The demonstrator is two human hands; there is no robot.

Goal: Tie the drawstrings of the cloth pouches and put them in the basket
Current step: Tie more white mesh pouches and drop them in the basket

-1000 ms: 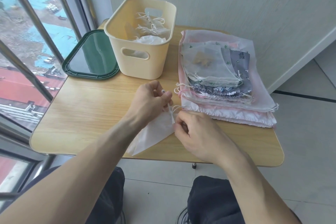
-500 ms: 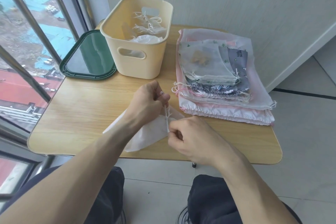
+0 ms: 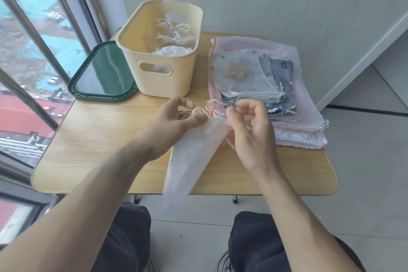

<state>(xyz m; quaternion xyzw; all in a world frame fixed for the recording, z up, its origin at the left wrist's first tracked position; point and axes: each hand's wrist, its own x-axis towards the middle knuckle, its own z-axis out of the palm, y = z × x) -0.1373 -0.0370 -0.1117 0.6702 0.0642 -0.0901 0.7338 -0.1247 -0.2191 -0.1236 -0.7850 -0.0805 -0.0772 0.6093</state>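
A white cloth pouch [image 3: 192, 157] hangs between my hands over the table's front edge, its bottom drooping below the tabletop. My left hand [image 3: 176, 121] pinches the gathered neck and a loop of the white drawstring [image 3: 198, 111]. Just to the right, my right hand [image 3: 249, 126] grips the other end of the drawstring with curled fingers. Behind my hands stands the cream plastic basket [image 3: 163, 81], holding several tied white pouches. A stack of flat pouches [image 3: 260, 86], pink, grey and white, lies on the right of the table.
A dark green tray lid [image 3: 103, 77] lies left of the basket on the small wooden table [image 3: 99, 134]. A window with metal bars runs along the left, a wall is behind the table. My knees are under the front edge.
The pouch has been lifted off the table and now hangs lengthwise toward me. Both hands have risen and moved apart, with a loop of drawstring formed at the neck.
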